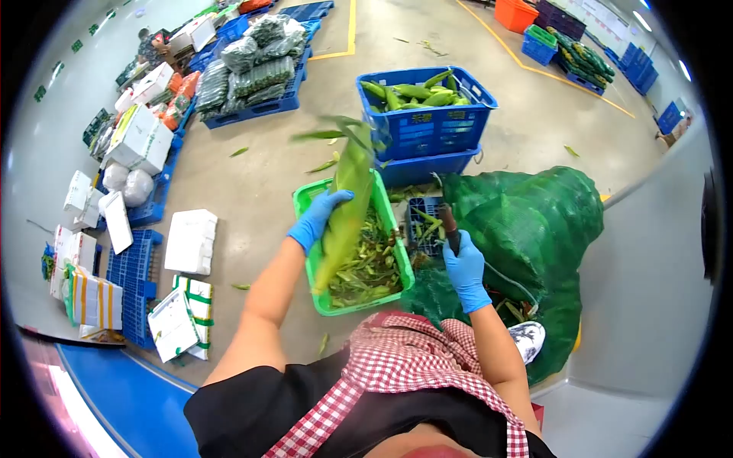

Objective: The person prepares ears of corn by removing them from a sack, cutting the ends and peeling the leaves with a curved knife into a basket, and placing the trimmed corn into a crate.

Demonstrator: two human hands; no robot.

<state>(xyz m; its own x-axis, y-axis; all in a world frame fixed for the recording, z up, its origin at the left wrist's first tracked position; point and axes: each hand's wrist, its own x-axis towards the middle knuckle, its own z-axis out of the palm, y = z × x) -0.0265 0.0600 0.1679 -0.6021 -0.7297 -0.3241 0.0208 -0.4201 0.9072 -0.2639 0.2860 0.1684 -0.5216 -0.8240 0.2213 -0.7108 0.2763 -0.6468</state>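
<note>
An ear of corn (350, 202) in its green husk, blurred at both ends, is gripped by my blue-gloved left hand (319, 219) above a green crate (405, 272). Husk scraps and trimmings (368, 263) lie inside that crate. My right hand (466, 269), also gloved in blue, is closed around the dark handle of a tool (449, 223), right of the crate. Beyond, a blue crate (431, 130) filled with green corn ears (416, 95) sits on another blue crate (427, 167). Beside my right hand lies a large green mesh sack (527, 221).
A small dark crate (424, 221) stands between the green crate and the sack. Pallets with bagged vegetables (256, 69) and white foam boxes (191, 242) are on the left. An orange crate (516, 14) is at the back right. Two people are partly visible far off.
</note>
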